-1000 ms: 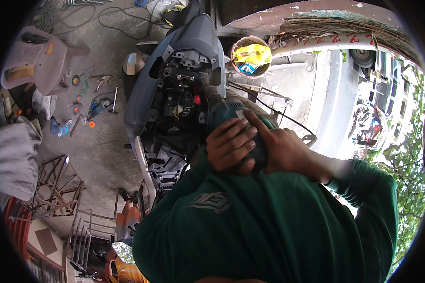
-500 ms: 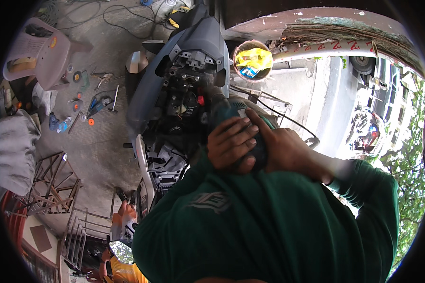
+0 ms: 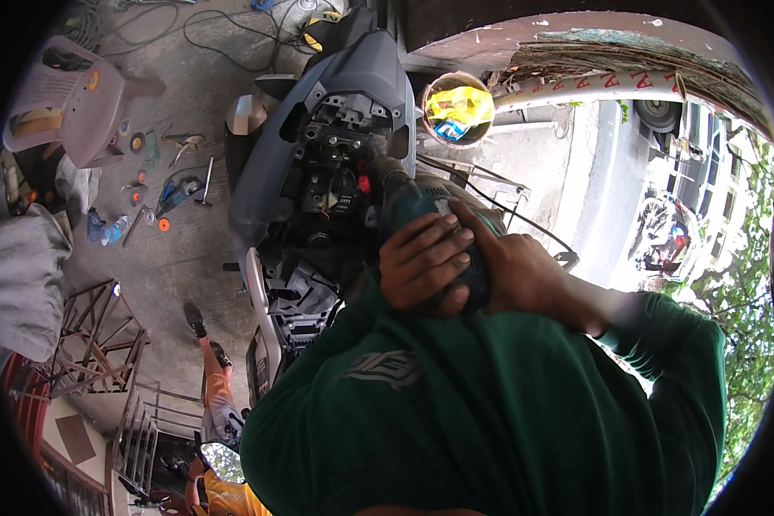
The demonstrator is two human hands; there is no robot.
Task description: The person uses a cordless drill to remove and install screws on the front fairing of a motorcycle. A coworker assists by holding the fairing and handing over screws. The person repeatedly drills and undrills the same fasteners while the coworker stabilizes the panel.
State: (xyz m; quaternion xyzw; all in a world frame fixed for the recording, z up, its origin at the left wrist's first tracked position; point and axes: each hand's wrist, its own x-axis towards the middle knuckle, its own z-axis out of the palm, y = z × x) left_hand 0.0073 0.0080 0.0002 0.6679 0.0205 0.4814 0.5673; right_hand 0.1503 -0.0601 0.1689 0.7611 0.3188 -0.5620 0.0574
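Note:
A dark teal power drill (image 3: 410, 206) is in both my hands, its chuck pointing forward into the opened body of a scooter (image 3: 267, 172). My left hand (image 3: 426, 265) wraps its fingers over the drill's side. My right hand (image 3: 520, 268) grips the drill from behind, thumb side along its top, with part of the grip hidden. By the chuck sits a small red part (image 3: 364, 184) among black parts in the scooter's cavity. The drill's tip and whatever it touches are hard to make out.
A bucket with a yellow bag (image 3: 460, 105) stands ahead on the right. Left of the scooter, a hammer (image 3: 207, 181) and other tools lie on the concrete near a plastic chair (image 3: 90, 103). Another person in orange and yellow (image 3: 219, 391) is at lower left. Cables cross the floor beyond.
The other person's legs have moved, and a foot now shows farther out on the floor. My view has shifted slightly; both hands keep the same hold on the drill.

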